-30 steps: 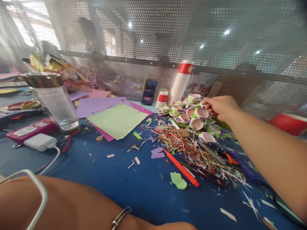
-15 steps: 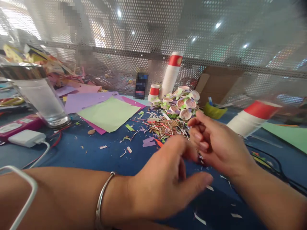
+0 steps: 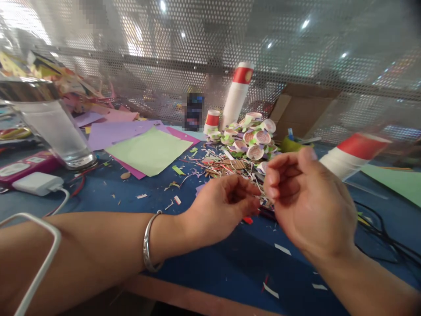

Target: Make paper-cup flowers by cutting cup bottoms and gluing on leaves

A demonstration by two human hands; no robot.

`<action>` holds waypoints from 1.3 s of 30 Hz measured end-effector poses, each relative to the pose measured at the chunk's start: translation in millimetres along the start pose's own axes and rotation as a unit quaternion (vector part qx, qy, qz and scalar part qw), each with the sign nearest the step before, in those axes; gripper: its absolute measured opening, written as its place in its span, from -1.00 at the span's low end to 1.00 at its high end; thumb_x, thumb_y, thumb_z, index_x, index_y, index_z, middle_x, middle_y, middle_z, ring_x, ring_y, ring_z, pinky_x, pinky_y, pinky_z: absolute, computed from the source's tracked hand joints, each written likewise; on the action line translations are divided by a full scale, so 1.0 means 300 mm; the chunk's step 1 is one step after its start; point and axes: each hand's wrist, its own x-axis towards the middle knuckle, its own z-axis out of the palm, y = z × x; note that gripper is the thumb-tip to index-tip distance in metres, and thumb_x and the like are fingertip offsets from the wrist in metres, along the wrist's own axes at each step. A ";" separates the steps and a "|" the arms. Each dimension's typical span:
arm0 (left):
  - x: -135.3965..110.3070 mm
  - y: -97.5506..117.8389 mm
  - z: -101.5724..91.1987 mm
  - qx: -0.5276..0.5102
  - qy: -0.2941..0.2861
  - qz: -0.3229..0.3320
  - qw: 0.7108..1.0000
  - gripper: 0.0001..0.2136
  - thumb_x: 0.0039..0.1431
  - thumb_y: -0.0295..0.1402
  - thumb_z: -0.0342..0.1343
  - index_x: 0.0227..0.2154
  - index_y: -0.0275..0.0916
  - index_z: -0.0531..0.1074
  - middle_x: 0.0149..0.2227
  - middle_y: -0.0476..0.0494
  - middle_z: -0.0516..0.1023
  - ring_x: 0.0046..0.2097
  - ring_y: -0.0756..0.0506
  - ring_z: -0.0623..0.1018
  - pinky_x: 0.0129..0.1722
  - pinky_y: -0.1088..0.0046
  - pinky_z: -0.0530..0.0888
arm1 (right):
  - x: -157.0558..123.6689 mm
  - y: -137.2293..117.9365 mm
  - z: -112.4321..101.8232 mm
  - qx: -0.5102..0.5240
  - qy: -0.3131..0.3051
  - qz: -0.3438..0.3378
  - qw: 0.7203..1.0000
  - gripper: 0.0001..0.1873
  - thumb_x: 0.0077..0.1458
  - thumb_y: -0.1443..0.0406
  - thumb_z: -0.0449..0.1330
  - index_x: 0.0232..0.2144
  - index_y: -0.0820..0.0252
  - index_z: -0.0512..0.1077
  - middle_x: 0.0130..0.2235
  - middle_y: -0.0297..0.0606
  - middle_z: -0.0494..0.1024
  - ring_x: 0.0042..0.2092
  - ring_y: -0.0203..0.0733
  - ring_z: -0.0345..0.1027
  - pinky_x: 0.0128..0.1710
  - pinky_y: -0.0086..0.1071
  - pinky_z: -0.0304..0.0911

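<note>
My left hand [image 3: 223, 206] and my right hand [image 3: 305, 204] meet above the blue table [image 3: 131, 202], fingers curled toward each other. Both pinch something small between them that I cannot make out. A silver bangle [image 3: 148, 241] circles my left wrist. Just behind the hands lies a heap of paper scraps [image 3: 226, 169], and behind that a pile of round cut paper pieces [image 3: 253, 138].
A glass [image 3: 55, 131] stands at the left beside a white charger [image 3: 37, 183] and a pink case [image 3: 23, 164]. Coloured paper sheets [image 3: 148, 149] lie mid-table. Stacks of red-rimmed paper cups [image 3: 238, 94] stand at the back, another stack [image 3: 353, 153] lying at right. A perforated screen [image 3: 210, 48] backs the table.
My right hand drew back from the pile of round pieces to meet my left hand, which came up from below. The two hands now pinch together in front of me.
</note>
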 end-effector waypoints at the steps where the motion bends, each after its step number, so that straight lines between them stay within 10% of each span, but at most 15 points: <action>1: 0.009 0.004 -0.005 0.017 0.016 0.014 1.000 -0.91 0.19 -0.49 0.24 -0.27 -0.31 0.45 -0.35 -0.01 0.51 -0.35 0.05 0.54 -0.28 0.49 0.48 | 0.008 -0.001 -0.005 0.007 0.012 -0.005 1.000 -0.63 0.26 0.08 0.28 -0.48 0.19 0.61 -0.54 -0.29 0.46 -0.54 -0.36 0.29 -0.58 -0.50 0.20; 7: 0.040 0.033 -0.023 0.091 0.113 0.084 0.986 -0.91 0.29 -0.52 0.11 -0.23 -0.32 0.52 -0.27 -0.08 0.58 -0.21 0.04 0.56 -0.11 0.49 0.47 | 0.028 0.004 -0.029 0.004 0.013 -0.004 1.000 -0.52 0.33 0.01 0.15 -0.46 0.18 0.61 -0.49 -0.25 0.49 -0.48 -0.30 0.35 -0.52 -0.47 0.30; 14: 0.001 0.011 0.003 0.222 -0.004 0.085 0.971 -0.54 0.18 -0.28 0.29 0.11 -0.30 0.39 -0.06 -0.25 0.61 -0.15 -0.10 0.57 -0.16 0.35 0.48 | 0.007 0.017 -0.022 0.028 -0.017 -0.020 0.999 -0.50 0.35 -0.05 0.11 -0.39 0.15 0.62 -0.37 -0.25 0.50 -0.37 -0.28 0.36 -0.37 -0.44 0.37; 19: 0.012 -0.022 0.017 0.113 -0.085 0.020 0.990 -0.73 0.08 -0.21 0.34 -0.34 -0.28 0.43 -0.44 -0.04 0.52 -0.39 0.00 0.48 -0.36 0.46 0.41 | -0.036 0.031 -0.014 0.006 -0.089 -0.025 0.996 -0.55 0.33 -0.08 0.13 -0.27 0.07 0.63 -0.29 -0.27 0.51 -0.28 -0.22 0.36 -0.25 -0.38 0.37; 25: 0.034 0.045 -0.040 0.134 -0.001 0.045 0.990 -0.77 0.17 -0.20 0.26 -0.43 -0.27 0.48 -0.44 -0.05 0.55 -0.41 0.03 0.52 -0.32 0.47 0.48 | -0.017 0.037 -0.021 -0.068 -0.032 -0.111 0.991 -0.68 0.38 0.11 0.14 -0.33 0.03 0.62 -0.31 -0.27 0.51 -0.27 -0.17 0.37 -0.20 -0.29 0.32; 32: 0.108 0.080 -0.172 0.445 -0.030 0.114 0.888 -0.60 0.36 -0.22 0.06 -0.59 -0.25 0.45 -0.59 -0.02 0.43 -0.54 0.04 0.32 -0.44 0.44 0.23 | 0.028 0.039 -0.069 -0.135 -0.012 -0.069 0.988 -0.63 0.35 0.08 0.21 -0.46 0.10 0.55 -0.65 -0.44 0.24 -0.61 -0.34 0.06 -0.64 -0.38 -0.11; 39: 0.056 0.064 -0.090 0.527 -0.019 0.282 0.801 -0.80 0.30 -0.32 0.19 -0.46 -0.22 0.51 -0.35 -0.10 0.52 -0.20 -0.12 0.41 -0.07 0.30 0.31 | 0.047 0.037 -0.095 -0.293 -0.098 -0.039 0.950 -0.62 0.33 0.03 0.20 -0.45 0.11 0.47 -0.64 -0.48 0.24 -0.60 -0.35 0.04 -0.60 -0.40 -0.04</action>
